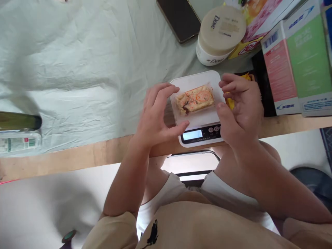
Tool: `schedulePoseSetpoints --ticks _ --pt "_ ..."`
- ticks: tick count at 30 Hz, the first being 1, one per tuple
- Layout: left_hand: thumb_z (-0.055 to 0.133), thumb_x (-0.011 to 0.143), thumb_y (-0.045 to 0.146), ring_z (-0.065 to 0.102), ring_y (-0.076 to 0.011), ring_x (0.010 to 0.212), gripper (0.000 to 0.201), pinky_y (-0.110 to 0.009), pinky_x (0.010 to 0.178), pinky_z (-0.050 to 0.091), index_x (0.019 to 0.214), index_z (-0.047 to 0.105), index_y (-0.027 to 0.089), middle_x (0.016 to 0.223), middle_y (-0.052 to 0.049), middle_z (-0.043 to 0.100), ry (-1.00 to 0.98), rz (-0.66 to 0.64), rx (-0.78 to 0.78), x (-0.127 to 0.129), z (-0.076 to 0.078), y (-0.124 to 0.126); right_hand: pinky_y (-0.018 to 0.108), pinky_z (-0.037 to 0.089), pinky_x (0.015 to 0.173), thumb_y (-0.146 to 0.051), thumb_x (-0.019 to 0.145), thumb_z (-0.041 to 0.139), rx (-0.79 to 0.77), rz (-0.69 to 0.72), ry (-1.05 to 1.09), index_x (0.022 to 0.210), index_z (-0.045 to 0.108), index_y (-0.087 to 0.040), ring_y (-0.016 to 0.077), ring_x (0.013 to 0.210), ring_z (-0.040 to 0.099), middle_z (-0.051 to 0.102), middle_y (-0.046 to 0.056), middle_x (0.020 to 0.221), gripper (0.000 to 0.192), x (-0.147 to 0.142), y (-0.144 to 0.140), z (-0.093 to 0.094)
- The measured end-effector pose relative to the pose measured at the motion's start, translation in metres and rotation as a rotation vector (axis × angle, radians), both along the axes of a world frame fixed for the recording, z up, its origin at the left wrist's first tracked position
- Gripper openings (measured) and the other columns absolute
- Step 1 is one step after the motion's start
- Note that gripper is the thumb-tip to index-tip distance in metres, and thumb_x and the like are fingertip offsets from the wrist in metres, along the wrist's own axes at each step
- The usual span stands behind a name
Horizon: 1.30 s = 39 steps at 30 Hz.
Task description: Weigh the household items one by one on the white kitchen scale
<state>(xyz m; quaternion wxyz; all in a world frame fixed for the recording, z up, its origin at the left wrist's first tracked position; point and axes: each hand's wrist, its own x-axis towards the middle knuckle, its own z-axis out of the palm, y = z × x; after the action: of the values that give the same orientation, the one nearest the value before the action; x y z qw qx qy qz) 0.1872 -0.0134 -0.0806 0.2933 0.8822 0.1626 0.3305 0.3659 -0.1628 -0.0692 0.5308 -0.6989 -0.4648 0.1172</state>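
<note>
Two hands over a small kitchen scale, that's basically the whole scene. Biggest thing is the table [77, 162], wooden edge showing, most of it covered by a wrinkly pale green cloth [85, 62]. Off to the far right there's a bunch of boxes [298, 58] standing together, and just left of them a white cream jar [220, 34] with a dark phone [180, 19] lying beside it.

The white scale [198, 110] sits right at the near edge of the table, display lit and facing the person. A wrapped snack [195, 99], orange and cream packaging, lies flat on the middle of the platform.

The left hand [158, 117] is at the scale's left side, fingers spread and loose, thumb touching the front left edge of the scale. The right hand [240, 107] is at the right side, fingers curled but not gripping anything, thumb by the platform's right edge. Neither hand is on the snack, it sits between them.
</note>
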Motion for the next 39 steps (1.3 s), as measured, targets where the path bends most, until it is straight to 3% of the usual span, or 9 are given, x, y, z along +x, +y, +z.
schedulePoseSetpoints --ticks 4,8,13,17,20,23,25,29,39 --pt "0.080 0.081 0.045 0.064 -0.0300 0.130 0.062 -0.050 0.113 0.054 0.136 0.053 0.030 0.134 -0.008 0.070 0.072 -0.026 0.001 0.001 -0.001 -0.004 0.050 0.048 0.119 -0.038 0.099 0.057 -0.040 0.066 -0.004 0.127 0.058 -0.034 0.0240 0.144 0.059 0.056 0.004 0.156 0.028 -0.002 0.000 -0.002" --pt "0.073 0.075 0.020 0.068 -0.0264 0.124 0.061 -0.048 0.111 0.056 0.133 0.056 0.029 0.132 -0.005 0.072 0.041 0.024 -0.109 -0.002 0.004 -0.003 0.049 0.050 0.117 -0.035 0.097 0.058 -0.029 0.057 -0.014 0.123 0.059 -0.031 0.0244 0.138 0.063 0.059 0.006 0.154 0.026 -0.004 0.000 -0.003" --pt "0.075 0.078 0.036 0.071 -0.0234 0.111 0.062 -0.042 0.089 0.064 0.134 0.050 0.035 0.119 -0.004 0.073 -0.071 0.054 -0.323 -0.036 0.000 0.032 0.046 0.051 0.112 -0.028 0.095 0.056 0.007 0.019 0.003 0.119 0.058 -0.027 0.0242 0.135 0.065 0.064 0.010 0.146 0.024 -0.005 -0.001 -0.002" --pt "0.097 0.060 0.039 0.074 -0.0230 0.104 0.076 -0.043 0.094 0.065 0.124 0.056 0.033 0.113 0.001 0.080 0.003 0.031 -0.610 -0.063 -0.011 0.059 0.044 0.051 0.108 -0.027 0.094 0.056 0.045 0.032 0.004 0.118 0.059 -0.027 0.0234 0.131 0.066 0.067 0.010 0.140 0.024 -0.006 -0.001 -0.004" --pt "0.085 0.077 0.042 0.074 -0.0234 0.115 0.057 -0.046 0.104 0.064 0.125 0.058 0.029 0.120 -0.002 0.080 0.043 -0.023 -0.546 -0.063 -0.014 0.054 0.044 0.051 0.107 -0.028 0.095 0.056 0.064 0.045 -0.011 0.119 0.061 -0.027 0.0235 0.130 0.067 0.067 0.010 0.137 0.025 -0.006 0.000 -0.007" --pt "0.067 0.089 0.029 0.068 -0.0253 0.133 0.037 -0.054 0.119 0.055 0.126 0.064 0.030 0.133 -0.002 0.075 0.055 0.009 -0.415 -0.051 -0.011 0.038 0.047 0.052 0.108 -0.030 0.094 0.056 0.074 0.054 -0.067 0.122 0.059 -0.026 0.0237 0.129 0.067 0.066 0.007 0.137 0.028 -0.004 -0.001 -0.010" --pt "0.062 0.087 0.017 0.067 -0.0256 0.133 0.039 -0.054 0.117 0.054 0.122 0.068 0.033 0.134 0.000 0.074 0.068 0.066 -0.349 -0.044 -0.008 0.031 0.050 0.053 0.108 -0.029 0.093 0.055 0.082 0.056 -0.104 0.124 0.058 -0.026 0.0240 0.128 0.067 0.066 0.006 0.135 0.031 -0.002 -0.002 -0.013" --pt "0.056 0.080 0.006 0.072 -0.0228 0.113 0.047 -0.042 0.092 0.063 0.114 0.069 0.036 0.121 0.002 0.075 0.108 0.131 -0.216 -0.039 -0.008 0.030 0.050 0.054 0.107 -0.028 0.092 0.055 0.097 0.050 -0.108 0.124 0.058 -0.025 0.0245 0.128 0.067 0.067 0.007 0.131 0.032 0.003 -0.004 -0.016" --pt "0.058 0.080 0.008 0.070 -0.0200 0.107 0.033 -0.037 0.093 0.062 0.105 0.069 0.027 0.110 -0.002 0.074 0.159 0.222 -0.090 -0.027 0.011 0.016 0.048 0.057 0.104 -0.037 0.095 0.046 0.228 0.011 0.037 0.115 0.061 -0.022 0.0218 0.118 0.071 0.071 0.007 0.121 0.028 0.007 -0.002 -0.007"
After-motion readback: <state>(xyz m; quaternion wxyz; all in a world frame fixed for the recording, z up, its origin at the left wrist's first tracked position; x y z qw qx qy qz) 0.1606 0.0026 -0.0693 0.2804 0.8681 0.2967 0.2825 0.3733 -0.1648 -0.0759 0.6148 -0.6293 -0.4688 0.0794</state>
